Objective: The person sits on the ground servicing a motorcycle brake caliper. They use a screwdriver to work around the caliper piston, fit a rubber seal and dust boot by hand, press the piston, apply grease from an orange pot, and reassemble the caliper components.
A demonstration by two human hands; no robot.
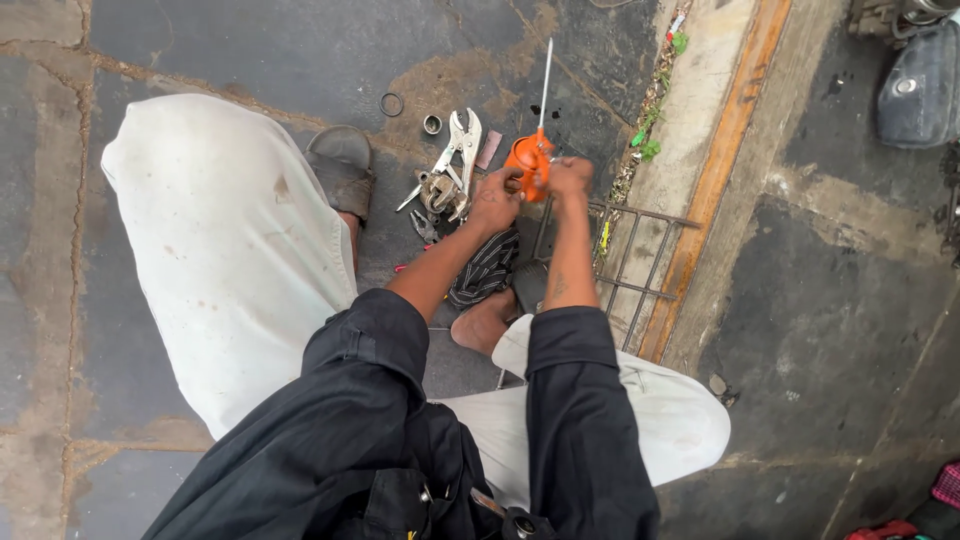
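Both hands meet just above the middle of the frame around an orange oil can with a long thin spout pointing toward the top edge. The left hand is closed on the can's lower left side, and the right hand grips it from the right, fingers curled over its body. The can sits between the two hands, touching both. Just left of them, on the stone floor, lie locking pliers, a small metal ring and a short metal sleeve. A striped cloth lies below the left wrist, and a metal grate sits to the right.
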